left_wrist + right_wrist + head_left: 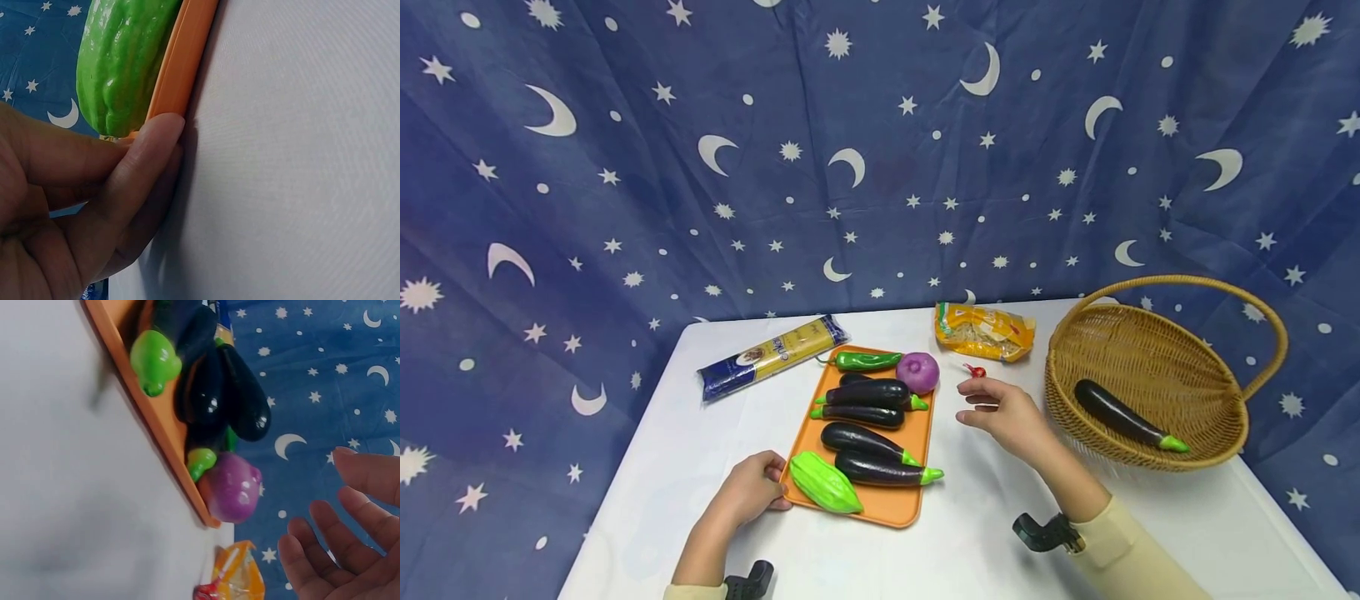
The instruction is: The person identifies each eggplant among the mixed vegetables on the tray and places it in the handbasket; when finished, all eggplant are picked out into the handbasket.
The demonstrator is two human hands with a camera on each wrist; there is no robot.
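Note:
My left hand (pixel 751 488) pinches the near-left corner of an orange tray (pixel 891 514), thumb and fingers on its rim in the left wrist view. Beside that corner lies a bright green bitter melon (pixel 825 482). Several dark eggplants (pixel 880 468) fill the middle of the tray. At its far end are a green chili pepper (pixel 868 361) and a purple onion (pixel 917 372). My right hand (pixel 1011 417) hovers right of the tray with fingers spread loosely and nothing in them. Just beyond its fingertips lies a small red item (pixel 976 371), too small to identify.
A wicker basket (pixel 1150 350) with a tall handle stands at the right, holding one eggplant (pixel 1127 417). At the back lie an orange pasta bag (pixel 985 332) and, to the left, a blue-and-yellow pasta packet (pixel 775 357). A starry blue curtain (pixel 880 167) hangs behind the white table (pixel 992 533).

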